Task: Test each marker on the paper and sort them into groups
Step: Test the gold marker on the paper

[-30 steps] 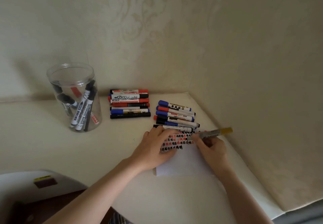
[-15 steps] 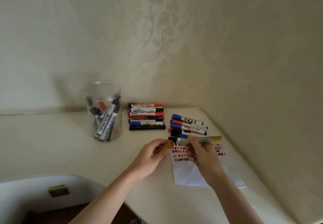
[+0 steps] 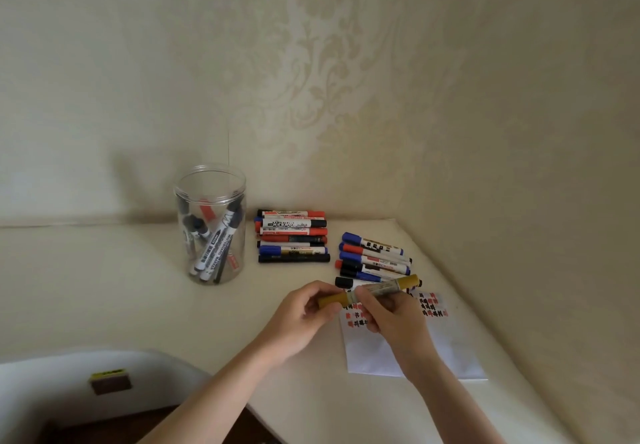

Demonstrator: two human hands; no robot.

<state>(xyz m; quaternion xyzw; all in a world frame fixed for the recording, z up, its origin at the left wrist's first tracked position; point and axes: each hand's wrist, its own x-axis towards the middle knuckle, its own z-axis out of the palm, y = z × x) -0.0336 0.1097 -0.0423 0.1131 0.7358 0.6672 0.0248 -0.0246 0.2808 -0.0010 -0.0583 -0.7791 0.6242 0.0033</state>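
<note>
Both grips clamp the yellow marker [image 3: 375, 290]: left hand [image 3: 304, 319] pinches its cap, right hand [image 3: 391, 312] the barrel. Light, stiff, smooth; best held mid-barrel, above the paper [image 3: 446, 350].

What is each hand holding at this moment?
Left hand: grips the yellow cap of the marker.
Right hand: grips the yellow marker by its barrel.

Light dim, warm and diffuse, brighter toward the right wall [image 3: 519, 132]; no glare except faint highlights on the jar [image 3: 210, 225] rim. Jar throws a soft shadow left onto the back wall, and the hands cast only weak shadows on the paper [image 3: 374, 353]. Wide-angle bowing at the edges; overall soft, marker print barely legible.
</note>
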